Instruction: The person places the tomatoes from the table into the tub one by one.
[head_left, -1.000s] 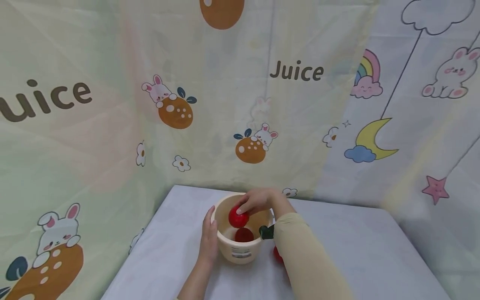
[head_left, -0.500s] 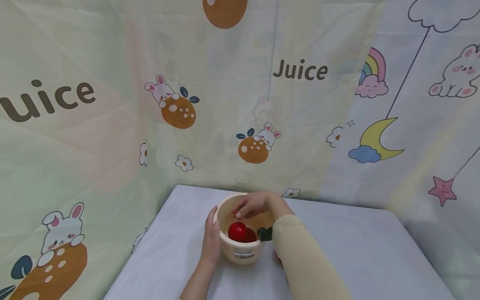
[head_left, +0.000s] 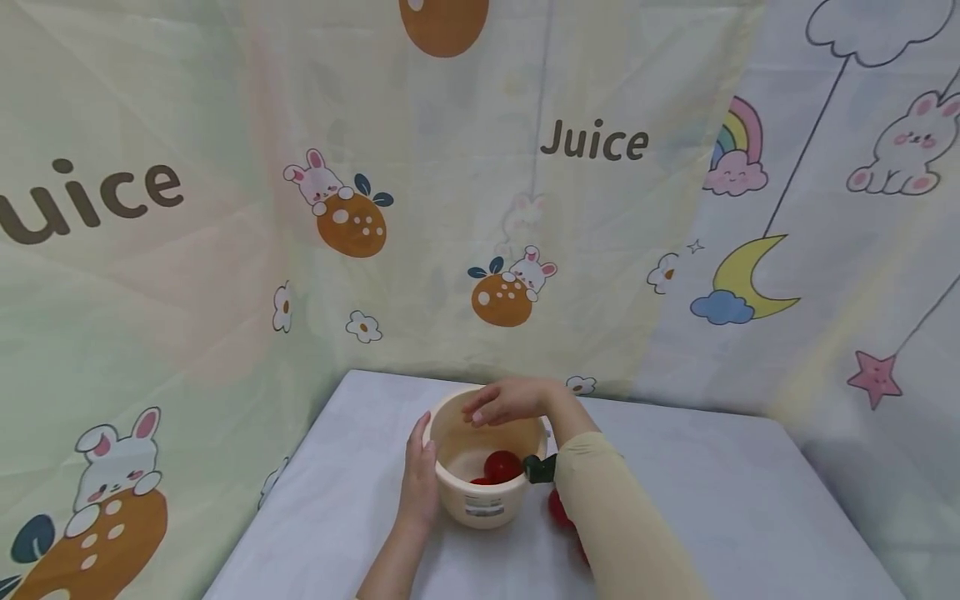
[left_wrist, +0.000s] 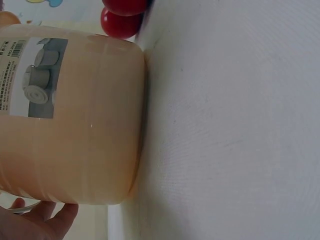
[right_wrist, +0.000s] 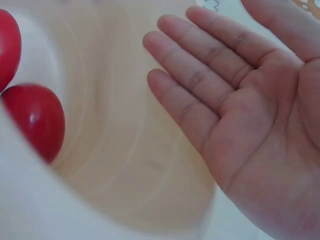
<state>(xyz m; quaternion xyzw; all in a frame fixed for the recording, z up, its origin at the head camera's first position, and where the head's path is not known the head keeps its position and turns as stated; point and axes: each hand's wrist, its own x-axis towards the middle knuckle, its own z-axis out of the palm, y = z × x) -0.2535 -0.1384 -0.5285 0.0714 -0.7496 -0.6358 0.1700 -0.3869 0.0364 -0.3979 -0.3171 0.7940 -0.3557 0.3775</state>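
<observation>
A cream plastic bucket (head_left: 480,504) stands on the table with a printed label (left_wrist: 42,77) on its outer side. My left hand (head_left: 422,475) rests against the left of the bucket, fingers (left_wrist: 62,220) touching its wall in the left wrist view. Over the bucket's mouth is my right hand (head_left: 513,402), palm bare and fingers (right_wrist: 192,75) extended, holding nothing. Inside lie two glossy red round fruits; one red fruit (head_left: 502,467) mostly covers the other from the head camera. The right wrist view shows a red fruit (right_wrist: 37,120) against the inner wall.
More red fruits (head_left: 558,508) lie on the white table (head_left: 712,500) right of the bucket, partly behind the right sleeve (head_left: 622,517). A dark green cylindrical piece (head_left: 538,469) sits by the right wrist. Printed cloth (head_left: 420,292) rises behind the table.
The right hand has let go of a red fruit, which has dropped and shifted inside the bucket. Its fingers have straightened and lifted slightly. The left hand keeps its place.
</observation>
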